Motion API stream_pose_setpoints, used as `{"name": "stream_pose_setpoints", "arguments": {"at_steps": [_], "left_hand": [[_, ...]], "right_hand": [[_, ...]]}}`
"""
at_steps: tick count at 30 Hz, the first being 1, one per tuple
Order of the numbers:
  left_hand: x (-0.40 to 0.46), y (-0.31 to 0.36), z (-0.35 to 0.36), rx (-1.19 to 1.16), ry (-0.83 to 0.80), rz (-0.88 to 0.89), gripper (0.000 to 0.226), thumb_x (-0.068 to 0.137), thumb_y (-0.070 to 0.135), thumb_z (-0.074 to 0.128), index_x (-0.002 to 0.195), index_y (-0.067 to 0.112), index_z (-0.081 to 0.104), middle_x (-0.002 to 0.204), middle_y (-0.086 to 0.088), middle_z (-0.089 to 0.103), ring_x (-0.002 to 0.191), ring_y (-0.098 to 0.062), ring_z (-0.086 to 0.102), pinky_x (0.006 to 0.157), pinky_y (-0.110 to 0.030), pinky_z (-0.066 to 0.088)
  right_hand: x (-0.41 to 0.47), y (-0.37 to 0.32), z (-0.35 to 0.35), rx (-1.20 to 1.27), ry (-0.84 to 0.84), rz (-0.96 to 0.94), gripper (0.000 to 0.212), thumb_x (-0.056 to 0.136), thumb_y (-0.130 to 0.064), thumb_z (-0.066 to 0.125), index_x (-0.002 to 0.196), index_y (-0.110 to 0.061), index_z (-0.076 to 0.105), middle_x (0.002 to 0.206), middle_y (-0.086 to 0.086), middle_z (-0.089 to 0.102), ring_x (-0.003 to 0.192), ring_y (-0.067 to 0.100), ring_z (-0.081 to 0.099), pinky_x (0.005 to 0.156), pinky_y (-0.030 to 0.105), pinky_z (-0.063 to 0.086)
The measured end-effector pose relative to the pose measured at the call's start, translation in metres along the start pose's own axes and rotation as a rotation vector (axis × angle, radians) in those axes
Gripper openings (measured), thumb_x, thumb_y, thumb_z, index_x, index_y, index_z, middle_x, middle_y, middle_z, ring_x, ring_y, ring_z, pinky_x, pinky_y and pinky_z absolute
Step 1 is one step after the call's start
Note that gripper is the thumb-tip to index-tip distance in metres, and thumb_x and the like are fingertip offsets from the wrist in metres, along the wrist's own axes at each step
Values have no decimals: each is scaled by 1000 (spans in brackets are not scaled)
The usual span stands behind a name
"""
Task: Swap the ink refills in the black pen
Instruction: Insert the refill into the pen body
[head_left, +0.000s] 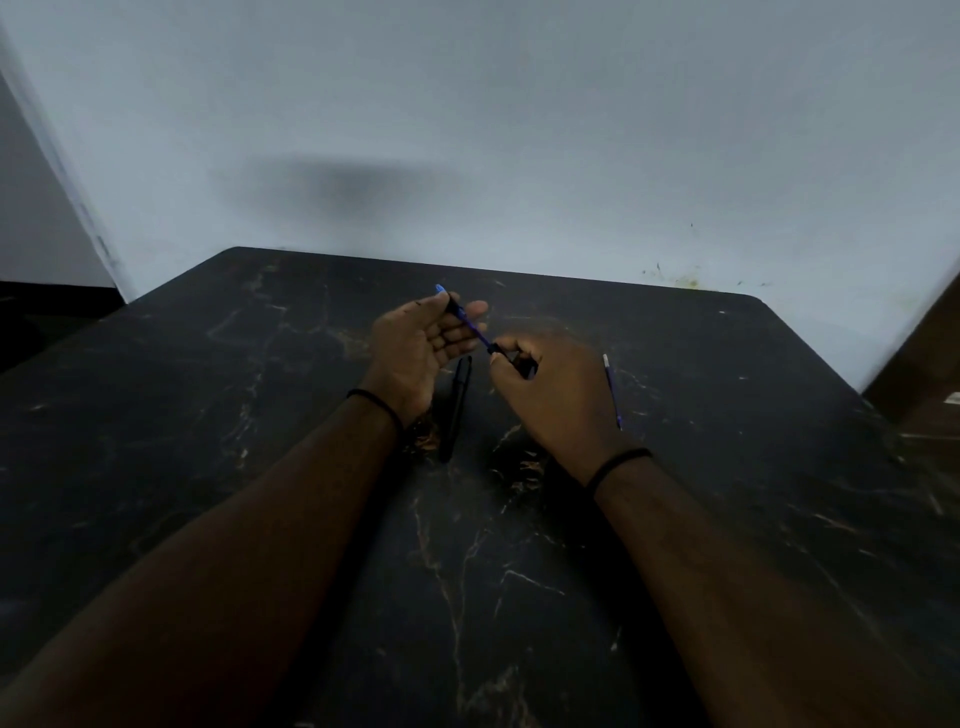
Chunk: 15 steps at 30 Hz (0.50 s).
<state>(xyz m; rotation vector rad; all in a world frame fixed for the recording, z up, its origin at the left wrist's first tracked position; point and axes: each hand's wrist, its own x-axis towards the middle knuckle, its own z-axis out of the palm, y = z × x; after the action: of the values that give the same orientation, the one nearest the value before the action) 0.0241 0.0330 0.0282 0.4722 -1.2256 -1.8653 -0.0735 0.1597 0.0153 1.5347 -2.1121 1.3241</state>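
My left hand (415, 343) pinches the far end of a blue ink refill (470, 322), palm turned up. My right hand (550, 389) grips a short black pen section (511, 358) at the refill's near end, so the refill spans the gap between both hands. A long black pen barrel (457, 408) lies on the table below and between my hands. A second refill (612, 389), thin with a light tip, lies on the table just right of my right hand.
The dark marbled table (727, 467) reaches a grey wall at the back. Its left and right edges fall off to the floor. A brown surface (930, 364) stands at the far right.
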Motion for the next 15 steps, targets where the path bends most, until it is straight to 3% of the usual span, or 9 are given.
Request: {"name": "stream_pose_setpoints", "arguments": {"at_steps": [8, 12, 15], "left_hand": [[0, -3, 1, 22, -59, -7, 19, 101, 18, 46, 99, 6, 61, 96, -14, 76, 85, -24, 75, 68, -28, 59], [2, -4, -1, 31, -57, -3, 15, 98, 17, 52, 98, 4, 62, 101, -20, 74, 84, -26, 74, 69, -30, 59], [2, -6, 1, 18, -92, -6, 13, 97, 14, 55, 95, 4, 63, 87, -13, 76, 75, -22, 74, 65, -30, 59]], "right_hand": [[0, 6, 3, -70, 47, -58, 11, 89, -32, 61, 94, -30, 70, 82, -13, 64, 72, 1, 52, 61, 13, 35], [2, 10, 6, -79, 70, -70, 21, 90, -32, 63, 110, -33, 68, 104, -9, 68, 93, 7, 58, 74, 24, 46], [1, 10, 9, -67, 102, -59, 26, 89, -34, 68, 115, -31, 66, 101, -13, 64, 87, 3, 56, 69, 18, 42]]}}
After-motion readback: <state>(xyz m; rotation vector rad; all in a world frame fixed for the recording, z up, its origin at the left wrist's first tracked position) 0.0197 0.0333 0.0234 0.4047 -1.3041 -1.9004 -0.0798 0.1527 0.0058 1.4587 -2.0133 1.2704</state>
